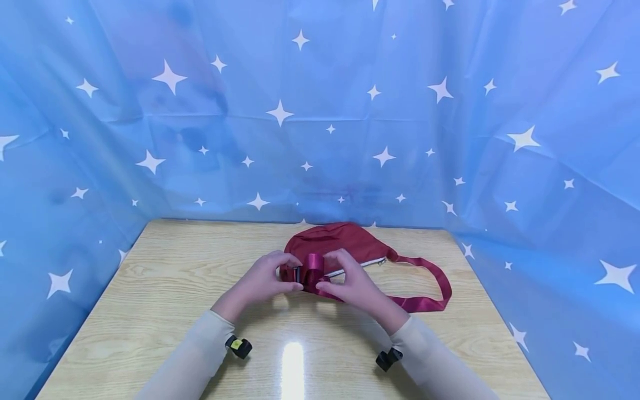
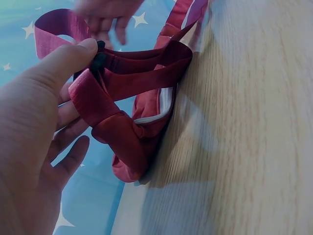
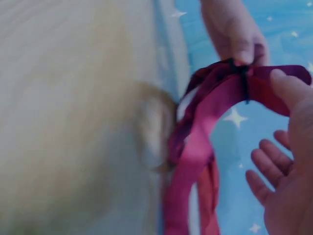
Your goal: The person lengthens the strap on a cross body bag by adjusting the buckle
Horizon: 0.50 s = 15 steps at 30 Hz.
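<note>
A dark red waist bag (image 1: 332,239) lies at the back of the table, its silvery-white zipper (image 1: 372,261) facing front. My left hand (image 1: 270,275) pinches the bag strap at a black buckle (image 2: 99,58), thumb on top and fingers behind. From that buckle a loop of the shiny maroon strap (image 1: 315,261) stands up. My right hand (image 1: 357,283) is at this loop; in the right wrist view its thumb (image 3: 289,87) overlaps the webbing, while the other visible fingers are loose and spread. Its index fingertip is hidden there.
More strap (image 1: 442,283) curves out over the wooden table (image 1: 200,255) to the right of the bag. A blue cloth with white stars (image 1: 345,122) hangs behind the table and along both sides.
</note>
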Each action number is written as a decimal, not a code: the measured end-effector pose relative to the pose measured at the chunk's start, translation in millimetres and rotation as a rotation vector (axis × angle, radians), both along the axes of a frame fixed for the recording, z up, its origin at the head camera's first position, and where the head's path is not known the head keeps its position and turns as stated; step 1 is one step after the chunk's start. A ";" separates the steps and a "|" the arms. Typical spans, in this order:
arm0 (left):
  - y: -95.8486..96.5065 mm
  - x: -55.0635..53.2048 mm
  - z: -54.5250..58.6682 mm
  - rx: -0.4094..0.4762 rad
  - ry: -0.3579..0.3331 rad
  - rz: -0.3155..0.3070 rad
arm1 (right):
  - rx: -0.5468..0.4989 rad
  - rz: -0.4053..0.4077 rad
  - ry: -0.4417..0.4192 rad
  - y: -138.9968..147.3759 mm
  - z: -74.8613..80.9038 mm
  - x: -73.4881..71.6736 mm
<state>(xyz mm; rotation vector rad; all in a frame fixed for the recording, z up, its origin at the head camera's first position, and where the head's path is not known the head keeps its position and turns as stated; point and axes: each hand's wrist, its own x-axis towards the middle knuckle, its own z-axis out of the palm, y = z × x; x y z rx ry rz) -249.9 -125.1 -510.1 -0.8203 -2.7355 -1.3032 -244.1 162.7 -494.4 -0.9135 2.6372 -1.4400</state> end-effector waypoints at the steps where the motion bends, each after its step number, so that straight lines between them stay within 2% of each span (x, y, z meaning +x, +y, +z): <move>1: 0.0 -0.1 -0.1 0.004 0.004 -0.004 | 0.038 0.006 0.025 2.4 -4.6 -0.1; 5: -0.1 -0.5 -0.7 0.018 0.021 -0.010 | 0.211 -0.014 0.104 7.2 -18.2 1.5; 11: 0.5 -1.6 -0.6 0.029 0.034 -0.022 | 0.417 -0.047 0.212 2.8 -24.6 3.4; 15: 1.5 -2.1 -0.3 0.030 0.037 -0.028 | 0.518 -0.050 0.284 -1.2 -28.0 1.7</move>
